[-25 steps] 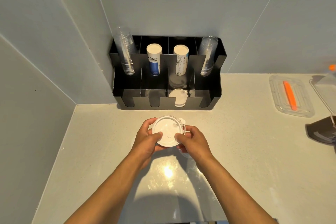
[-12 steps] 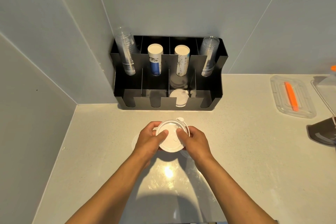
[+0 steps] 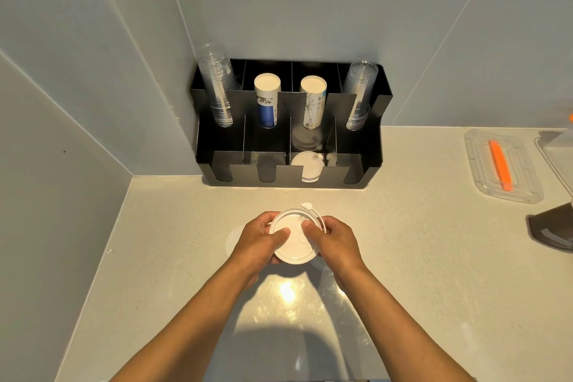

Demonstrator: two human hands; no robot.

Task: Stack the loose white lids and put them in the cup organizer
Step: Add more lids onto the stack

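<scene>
White lids (image 3: 294, 239), small stack, pinched between both hands above the table (image 3: 418, 257), well short of the cup organizer (image 3: 372, 161). Left hand (image 3: 259, 240) and right hand (image 3: 333, 237) closed on the rim, thumbs pressed on the top face, remaining fingers hidden beneath. Since a second ago: stack lowered and pulled nearer the body, tilted more toward the camera; looks like squaring-up, not yet delivery. One more loose lid (image 3: 232, 239) flat on table, just left of left hand, partly hidden. Lids already standing in organizer's front third slot (image 3: 307, 167). Judged midway: remaining lid still to collect.
</scene>
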